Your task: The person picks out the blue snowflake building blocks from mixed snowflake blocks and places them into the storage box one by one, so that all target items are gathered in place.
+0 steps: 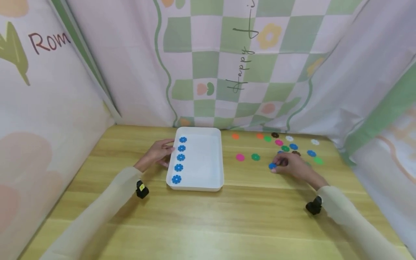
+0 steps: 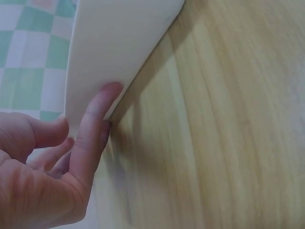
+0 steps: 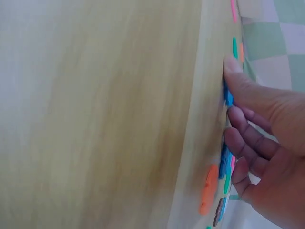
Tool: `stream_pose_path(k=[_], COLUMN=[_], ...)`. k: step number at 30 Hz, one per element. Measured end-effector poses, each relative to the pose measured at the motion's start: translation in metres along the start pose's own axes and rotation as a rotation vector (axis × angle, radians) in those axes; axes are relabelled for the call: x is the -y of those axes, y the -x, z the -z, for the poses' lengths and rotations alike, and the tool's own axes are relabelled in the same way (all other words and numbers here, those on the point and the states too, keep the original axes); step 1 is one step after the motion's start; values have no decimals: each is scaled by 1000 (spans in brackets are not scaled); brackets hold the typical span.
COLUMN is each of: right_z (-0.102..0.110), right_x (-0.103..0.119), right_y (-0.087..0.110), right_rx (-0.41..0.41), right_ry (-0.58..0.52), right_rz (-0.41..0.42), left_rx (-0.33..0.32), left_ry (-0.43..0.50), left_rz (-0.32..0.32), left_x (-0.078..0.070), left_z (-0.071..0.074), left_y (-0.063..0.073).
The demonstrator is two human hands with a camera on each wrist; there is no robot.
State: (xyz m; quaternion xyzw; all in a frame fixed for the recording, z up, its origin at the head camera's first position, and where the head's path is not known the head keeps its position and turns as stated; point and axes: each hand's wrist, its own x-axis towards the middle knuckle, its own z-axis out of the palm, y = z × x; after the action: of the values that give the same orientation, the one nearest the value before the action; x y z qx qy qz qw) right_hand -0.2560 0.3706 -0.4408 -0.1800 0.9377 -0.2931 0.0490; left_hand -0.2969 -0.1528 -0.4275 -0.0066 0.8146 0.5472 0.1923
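Observation:
A white tray [image 1: 203,159] lies on the table with a column of several blue flower-shaped discs [image 1: 180,157] along its inner left side. My left hand [image 1: 158,152] holds the tray's left edge, one digit at the rim and another against the outer wall [image 2: 119,43]. On the table right of the tray, my right hand [image 1: 292,166] pinches a blue flower-shaped disc [image 1: 272,165] between thumb and finger. In the right wrist view this disc [image 3: 227,93] shows edge-on, partly hidden by the fingers.
Loose flower-shaped discs of several colours lie around and beyond my right hand: a pink disc [image 1: 240,157], a green disc [image 1: 255,157], a blue disc [image 1: 311,153] and a white disc [image 1: 315,142] among them. A checked curtain [image 1: 234,72] hangs behind the table.

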Motion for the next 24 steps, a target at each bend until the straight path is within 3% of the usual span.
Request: stream_pose_path(k=[12, 18, 21, 24], right_z=[-5, -1, 4, 5], right_x=[2, 0, 4, 10], right_y=[-4, -10, -12, -15], right_rx=[5, 119, 182, 193], right_ry=[-70, -345, -464, -552], right_rz=[40, 44, -32, -114], left_rx=[5, -3, 5, 8], left_ry=[1, 4, 8, 6], left_rz=[-14, -3, -6, -8], left_x=[1, 0, 0, 0], left_z=[2, 3, 2, 1], left_y=[3, 4, 3, 2])
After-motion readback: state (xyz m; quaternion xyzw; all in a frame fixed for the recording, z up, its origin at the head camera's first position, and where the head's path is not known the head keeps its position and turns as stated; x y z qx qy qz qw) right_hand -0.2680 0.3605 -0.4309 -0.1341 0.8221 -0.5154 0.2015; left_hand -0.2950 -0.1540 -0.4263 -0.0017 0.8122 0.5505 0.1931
